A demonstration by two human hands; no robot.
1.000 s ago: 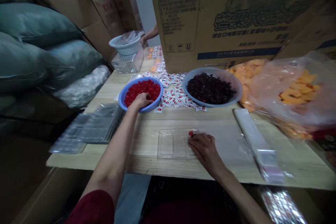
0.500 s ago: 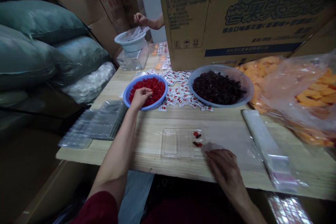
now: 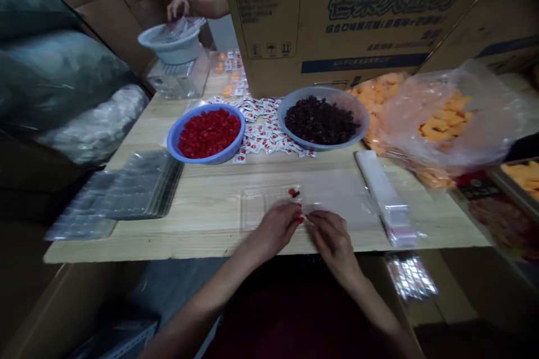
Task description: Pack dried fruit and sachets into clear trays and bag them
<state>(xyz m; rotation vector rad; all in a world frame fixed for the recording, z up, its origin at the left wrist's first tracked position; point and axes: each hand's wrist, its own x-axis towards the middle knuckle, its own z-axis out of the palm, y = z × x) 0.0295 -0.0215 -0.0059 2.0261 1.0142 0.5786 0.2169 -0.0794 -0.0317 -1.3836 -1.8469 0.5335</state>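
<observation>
Clear plastic tray (image 3: 251, 207) | your left hand (image 3: 275, 227) pinches a red piece (image 3: 300, 220) | can't tell if your right hand (image 3: 333, 235) grips anything | bumping hands could drop that red piece

The left forearm (image 3: 206, 298) and right forearm (image 3: 377, 309) slant inward. The left hand (image 3: 275, 230) is pinched, knuckles up — the right hand (image 3: 334, 238) bends toward it, fingers curled, fingertips just beside.

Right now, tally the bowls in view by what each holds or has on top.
Blue bowl of red pieces: 1
Translucent bowl of dark pieces: 1
Pale blue bowl topped with clear plastic: 1
Total: 3 bowls
</observation>
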